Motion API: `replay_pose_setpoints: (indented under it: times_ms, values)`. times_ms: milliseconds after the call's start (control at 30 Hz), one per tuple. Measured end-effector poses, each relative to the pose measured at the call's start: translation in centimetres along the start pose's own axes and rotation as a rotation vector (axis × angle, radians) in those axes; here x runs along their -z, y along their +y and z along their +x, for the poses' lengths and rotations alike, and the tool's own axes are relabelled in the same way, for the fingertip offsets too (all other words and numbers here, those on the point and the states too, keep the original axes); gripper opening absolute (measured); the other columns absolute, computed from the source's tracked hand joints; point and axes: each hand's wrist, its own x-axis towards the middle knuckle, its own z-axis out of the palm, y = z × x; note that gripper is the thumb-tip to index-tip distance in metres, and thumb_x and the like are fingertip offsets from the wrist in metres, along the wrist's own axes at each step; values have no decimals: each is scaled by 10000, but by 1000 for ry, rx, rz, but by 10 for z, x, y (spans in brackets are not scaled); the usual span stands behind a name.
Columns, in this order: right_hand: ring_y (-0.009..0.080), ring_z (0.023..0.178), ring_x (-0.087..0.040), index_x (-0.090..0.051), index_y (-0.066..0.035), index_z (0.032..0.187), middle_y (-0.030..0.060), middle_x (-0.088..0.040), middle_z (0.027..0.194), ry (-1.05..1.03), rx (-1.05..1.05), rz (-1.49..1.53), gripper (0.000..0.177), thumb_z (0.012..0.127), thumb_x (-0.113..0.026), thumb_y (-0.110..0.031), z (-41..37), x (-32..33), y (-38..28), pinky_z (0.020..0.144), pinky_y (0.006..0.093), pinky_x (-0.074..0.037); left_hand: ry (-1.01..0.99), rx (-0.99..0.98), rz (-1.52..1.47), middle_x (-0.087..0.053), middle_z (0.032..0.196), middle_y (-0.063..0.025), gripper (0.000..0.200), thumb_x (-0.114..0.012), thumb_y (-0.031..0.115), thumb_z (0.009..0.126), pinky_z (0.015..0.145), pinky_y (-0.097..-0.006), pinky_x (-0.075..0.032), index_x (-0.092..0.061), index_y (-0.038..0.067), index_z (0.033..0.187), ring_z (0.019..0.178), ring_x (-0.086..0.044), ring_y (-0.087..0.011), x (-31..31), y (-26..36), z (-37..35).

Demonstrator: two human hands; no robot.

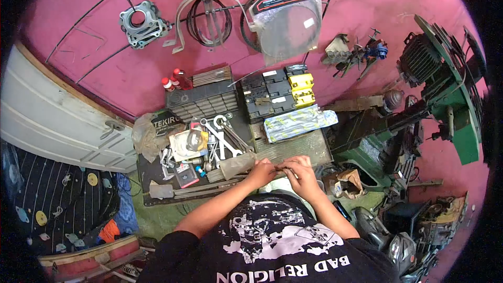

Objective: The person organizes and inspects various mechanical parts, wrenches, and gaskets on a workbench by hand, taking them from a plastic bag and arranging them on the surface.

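Over the front edge of the workbench [309,149], my left hand [262,172] and my right hand [301,173] come close together. Both have their fingers closed around a small dark piece [280,168] too small to name. A greyish-brown cloth or flat pouch [237,166] lies just left of my left hand. Beyond it, several wrenches [222,137] are heaped with other tools. Behind my hands is a ribbed section of the bench top.
A long package in patterned wrapping [300,124] lies behind my hands. Black and yellow battery-like boxes [301,89] stand farther back, beside a grey drawer cabinet [201,100]. Green machinery [461,110] is at the right; a white door [68,110] is at the left.
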Motion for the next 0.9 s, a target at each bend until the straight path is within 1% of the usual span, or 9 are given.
replay_pose_setpoints:
  times_ms: [67,133,333,400,433,567,667,767,900]
  values:
    - [282,1011,-603,-702,-80,1004,92,-678,1018,-26,-3,33,175,833,-689,-47,-5,-2,15,926,400,-415,39,26,7,-659,843,-39,191,-680,311,877,816,-470,-400,-733,223,1038,918,-591,-260,-3,4,0]
    - [276,1007,-605,-704,-81,1006,88,-682,1008,-54,8,14,171,836,-700,-68,-4,-1,21,931,390,-404,-32,88,-1,-647,958,-61,190,-702,225,846,951,-536,-368,-709,141,1016,1019,-587,-275,1,11,2]
    - [261,980,-625,-732,-124,968,60,-713,974,-178,-20,-175,136,853,-689,-181,-15,-19,63,958,464,-389,-7,97,145,-665,975,-38,219,-725,203,787,865,-423,-393,-732,142,997,1021,-588,-230,3,13,5]
    - [277,951,-631,-727,-96,892,66,-711,947,-91,-27,-167,94,838,-700,-169,-13,-20,73,960,474,-388,202,-71,268,-661,1041,-41,265,-715,204,780,884,-435,-385,-738,151,1038,1056,-563,-236,1,8,4]
    - [300,889,-621,-696,-62,804,97,-687,859,1,-39,-158,113,837,-712,-169,-11,-22,78,930,475,-388,148,42,404,-613,1181,-92,289,-684,169,786,927,-470,-373,-741,165,1069,1151,-506,-280,3,6,1]
    - [360,784,-565,-577,-25,676,149,-603,705,149,-328,-123,273,846,-726,-180,-9,-17,113,807,469,-389,231,234,639,-583,1164,-141,235,-596,169,828,904,-502,-366,-765,164,991,1164,-476,-330,7,-21,-13]
    - [143,628,-504,-552,-13,675,68,-578,641,286,-693,187,347,924,-704,-201,-10,-25,146,603,325,-402,153,353,705,-581,1186,-144,237,-605,165,812,896,-521,-363,-767,161,985,1149,-479,-321,13,-22,-23]
    - [65,670,-457,-548,-14,687,14,-598,698,410,-721,420,354,958,-680,-201,-5,-38,155,599,267,-390,123,392,664,-643,1076,-137,228,-604,152,807,884,-531,-360,-759,137,974,1106,-523,-323,9,-25,-25]
    - [100,703,-562,-654,-6,810,29,-669,793,371,-833,531,245,966,-666,-195,-26,-80,199,696,272,-460,68,476,564,-695,912,-125,226,-601,115,807,925,-595,-371,-744,137,980,1073,-591,-317,3,-28,-22]
